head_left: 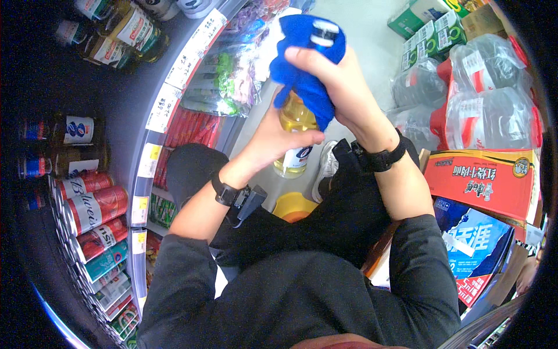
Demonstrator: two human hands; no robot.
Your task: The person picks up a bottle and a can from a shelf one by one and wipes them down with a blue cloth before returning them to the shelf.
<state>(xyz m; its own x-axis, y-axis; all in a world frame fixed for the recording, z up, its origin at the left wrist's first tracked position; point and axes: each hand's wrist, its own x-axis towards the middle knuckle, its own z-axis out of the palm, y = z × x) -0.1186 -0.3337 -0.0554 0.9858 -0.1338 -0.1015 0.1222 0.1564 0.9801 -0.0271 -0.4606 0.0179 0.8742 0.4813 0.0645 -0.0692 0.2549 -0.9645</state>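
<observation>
In front of my crouched legs, a clear bottle of pale yellow liquid (297, 115) is held in my left hand (268, 139). Its fingers wrap round the bottle's side, with the thumb across the front above a white label. My right hand (343, 78) grips a bunched blue cloth (299, 64) with a small pale tag. The cloth covers the upper end of the bottle, so its cap and neck are hidden. Both wrists wear black straps with small devices.
A shelf edge with price tags (165, 107) curves along my left, with bottles and red cans (96, 200) behind it. Bagged packets (224, 81) hang beyond. Shrink-wrapped bottles (465, 116), a red carton (479, 180) and a blue box (476, 238) stand at right. Something yellow (293, 206) sits below.
</observation>
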